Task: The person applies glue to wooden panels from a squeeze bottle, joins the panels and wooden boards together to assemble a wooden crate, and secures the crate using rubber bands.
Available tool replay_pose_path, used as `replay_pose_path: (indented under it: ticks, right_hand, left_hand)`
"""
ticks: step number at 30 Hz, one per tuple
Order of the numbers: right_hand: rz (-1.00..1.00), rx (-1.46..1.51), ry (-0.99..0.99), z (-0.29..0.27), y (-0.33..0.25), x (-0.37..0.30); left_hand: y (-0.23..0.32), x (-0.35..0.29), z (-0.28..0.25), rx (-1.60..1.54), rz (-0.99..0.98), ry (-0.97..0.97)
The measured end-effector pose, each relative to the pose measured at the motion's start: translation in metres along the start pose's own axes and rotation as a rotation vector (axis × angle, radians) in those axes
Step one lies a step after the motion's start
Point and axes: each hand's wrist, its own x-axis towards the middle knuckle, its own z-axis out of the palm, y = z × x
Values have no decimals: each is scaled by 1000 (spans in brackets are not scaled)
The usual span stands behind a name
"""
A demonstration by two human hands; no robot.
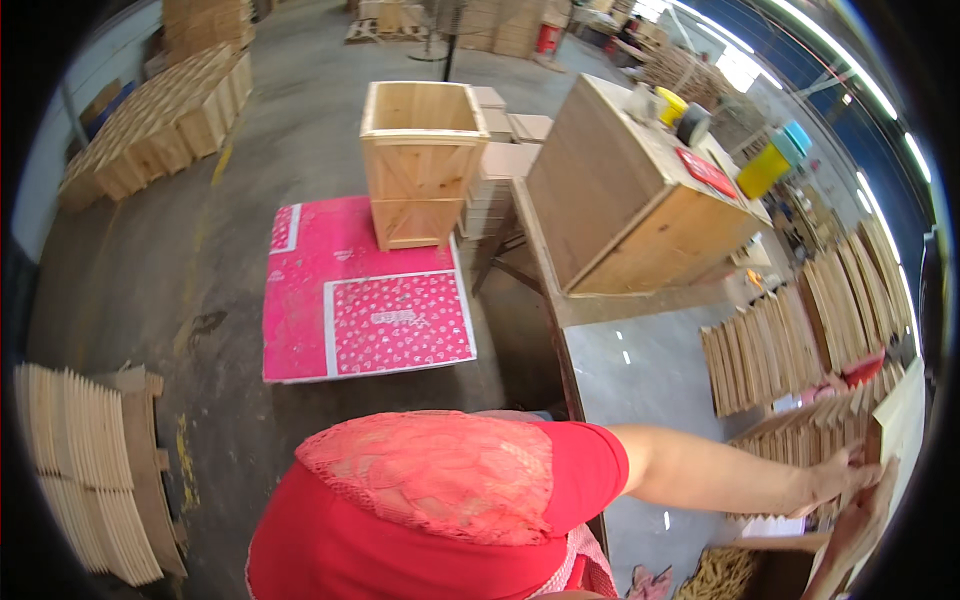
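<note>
Both my hands are together at the far right, beside stacked wooden slat panels. My left hand (838,476), at the end of a bare arm from a red sleeve, has its fingers bent at the near edge of a pale flat wooden panel (903,425). Just below it, my right hand (862,517) is closed on the same panel's edge, its forearm rising from the lower border. The panel stands tilted, and part of it runs into the dark rim. Some fingertips are small and partly hidden against the wood.
A grey-topped table (640,385) holds a large wooden box (620,190) and slat panel stacks (760,350). To the left, a wooden crate (420,180) stands on a pink patterned box (310,330). More slat panels (85,460) stand at lower left. An open box (790,575) sits below my hands.
</note>
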Motion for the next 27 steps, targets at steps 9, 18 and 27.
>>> replay_pose_path:
  ticks: [9,18,27]
  right_hand:
    - [-112,-63,78,-33,-163,-111]
    - [-7,319,-258,47,-292,-217]
    - [10,789,-285,106,-354,-258]
  left_hand:
    - [31,-134,-32,-60,-49,187]
    - [75,-266,-183,-64,-447,472]
    - [93,-338,-297,38,-524,699]
